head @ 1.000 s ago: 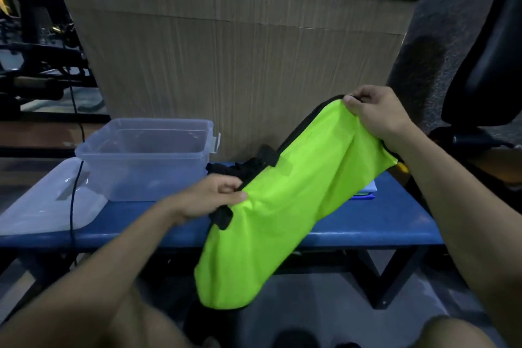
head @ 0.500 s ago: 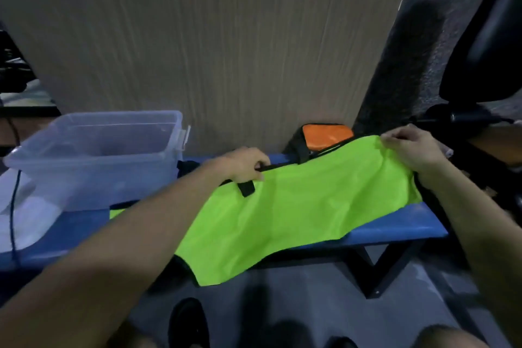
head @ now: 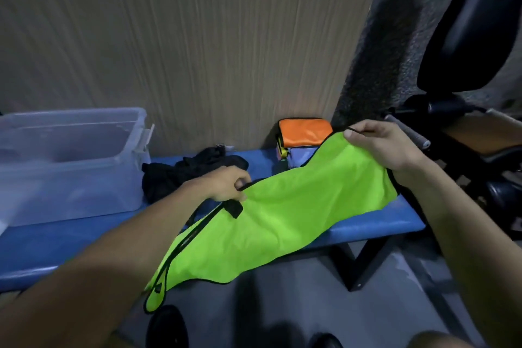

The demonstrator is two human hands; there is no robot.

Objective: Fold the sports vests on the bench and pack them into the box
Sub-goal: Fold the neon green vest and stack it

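A neon green sports vest (head: pixel 282 215) with black trim is stretched across the blue bench (head: pixel 375 224), its lower part hanging over the front edge. My left hand (head: pixel 226 185) grips its black-edged top near the bench's middle. My right hand (head: pixel 378 147) pinches the vest's far right corner, held a little above the bench. A clear plastic box (head: pixel 70 161) stands on the bench at the left, with nothing visible inside. An orange folded vest (head: pixel 305 131) tops a small stack at the back right, over a pale blue one (head: pixel 300 157).
A heap of black fabric (head: pixel 192 175) lies between the box and the green vest. A wood-grain panel (head: pixel 197 51) rises behind the bench. Dark gym equipment with a padded seat (head: pixel 474 22) crowds the right side. The bench's black leg (head: pixel 367 260) stands on grey floor.
I have lowered the green vest from a raised, hanging hold and spread it flatter across the bench. Both hands dropped with it, and the stack with the orange vest came into sight.
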